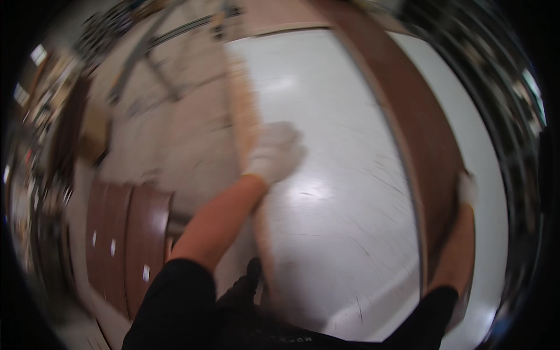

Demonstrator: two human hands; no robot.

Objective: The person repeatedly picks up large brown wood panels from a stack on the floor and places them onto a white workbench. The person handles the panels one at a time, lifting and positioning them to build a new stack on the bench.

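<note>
A long brown board (408, 111) lies lengthwise over a glossy white surface (326, 116), running from the far middle down to the near right. My right hand (466, 189), in a white glove, is closed on the board's right edge, its fingers partly hidden. My left hand (277, 153), also in a white glove, is over the white surface near its left edge. Motion blur smears its fingers, so their shape cannot be told, and nothing is visible in it. The white surface bears thin scratches and bright reflections.
A worn wooden strip (245, 111) borders the white surface on the left. Brown panels with small white labels (125, 245) stand at the lower left. Beyond them is a cardboard box (94, 131). A metal frame (140, 52) is on the floor at the far left. Blurred racks (496, 76) line the right.
</note>
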